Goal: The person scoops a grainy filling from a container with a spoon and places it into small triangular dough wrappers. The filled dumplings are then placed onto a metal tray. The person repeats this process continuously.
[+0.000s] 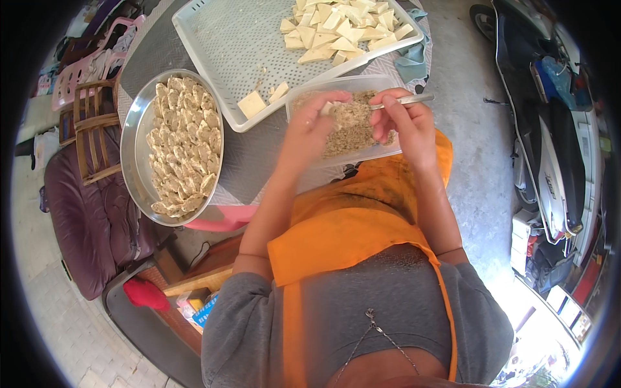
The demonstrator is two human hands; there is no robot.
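Note:
Over a clear plastic tub (293,104) of brownish minced filling (351,138), my left hand (310,126) pinches a pale tofu piece (328,108); the hand is slightly blurred. My right hand (405,121) grips a metal utensil (416,99), its handle pointing right and its working end near the fingers, too small to identify. Up the table, a pale perforated plastic tray (233,43) bears a heap of cut tofu triangles (339,29) at its right. A square tofu piece (252,105) and smaller bits lie in its near corner.
Left of the tub, a round metal tray (138,160) holds rows of filling-covered pieces (182,140). A blue cloth (411,60) lies by the perforated tray's right end. A pink stool (223,217) is below the table edge; a motor scooter (548,160) stands at right.

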